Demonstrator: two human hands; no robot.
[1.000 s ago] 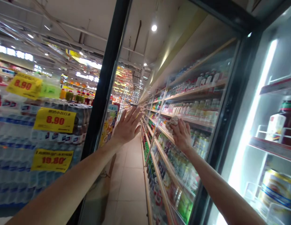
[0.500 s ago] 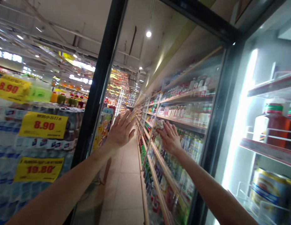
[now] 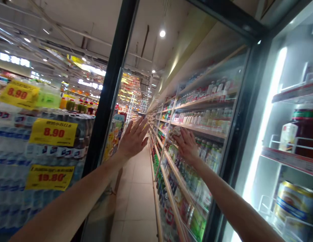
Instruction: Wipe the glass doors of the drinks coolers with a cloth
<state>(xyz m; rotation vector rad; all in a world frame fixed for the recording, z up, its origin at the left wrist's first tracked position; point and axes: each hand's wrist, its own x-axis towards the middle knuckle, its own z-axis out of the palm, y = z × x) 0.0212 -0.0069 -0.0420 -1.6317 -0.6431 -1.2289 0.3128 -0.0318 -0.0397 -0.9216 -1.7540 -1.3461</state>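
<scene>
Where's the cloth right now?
Head view, just right of centre: the crumpled cloth is in the right hand, against the glass door.

The right hand [image 3: 187,145] holds cloth [image 3: 175,132] against glass [image 3: 197,101].

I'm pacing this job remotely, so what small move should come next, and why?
I'd probably slide the right hand and its cloth slightly toward the left hand: the cloth appears pressed to the glass door, with uncovered glass between it and that open hand.
</scene>
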